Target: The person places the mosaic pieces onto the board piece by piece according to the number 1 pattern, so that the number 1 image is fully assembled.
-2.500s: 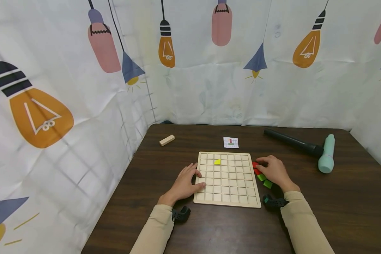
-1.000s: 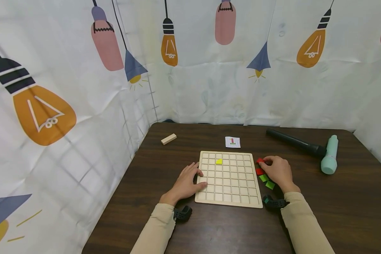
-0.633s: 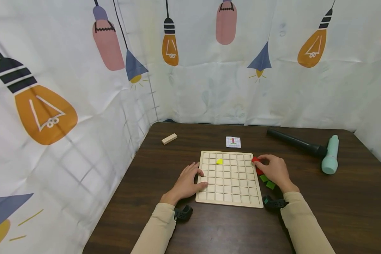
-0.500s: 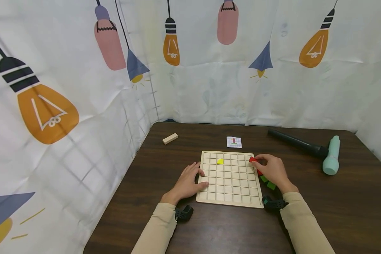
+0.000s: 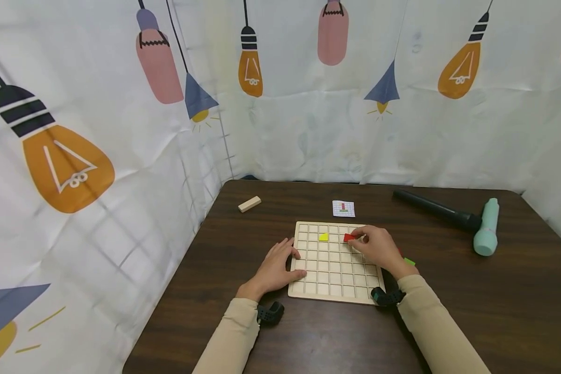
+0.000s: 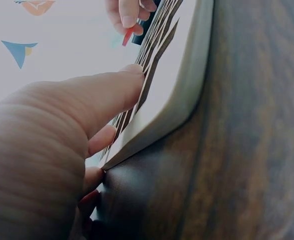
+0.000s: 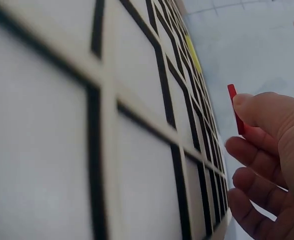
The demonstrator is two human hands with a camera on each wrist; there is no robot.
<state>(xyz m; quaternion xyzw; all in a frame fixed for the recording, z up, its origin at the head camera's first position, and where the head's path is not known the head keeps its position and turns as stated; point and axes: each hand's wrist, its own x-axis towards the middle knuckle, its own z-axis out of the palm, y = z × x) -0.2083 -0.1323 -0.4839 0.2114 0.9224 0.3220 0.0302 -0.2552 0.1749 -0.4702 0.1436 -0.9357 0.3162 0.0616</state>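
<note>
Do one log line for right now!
left hand: touching grid board; right hand: pinching red tile above board; yellow tile: on board

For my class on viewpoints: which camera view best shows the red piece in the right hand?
The right wrist view: the red piece looks largest there, edge-on, pinched in the right hand. The head view shows it small, over the board; the left wrist view, only a sliver near the top.

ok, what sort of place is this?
Probably a curtained recording booth: white lamp-print sheets behind and beside a dark wood-grain table bearing a pale square wooden grid board, plus black wrist-worn devices.
</note>
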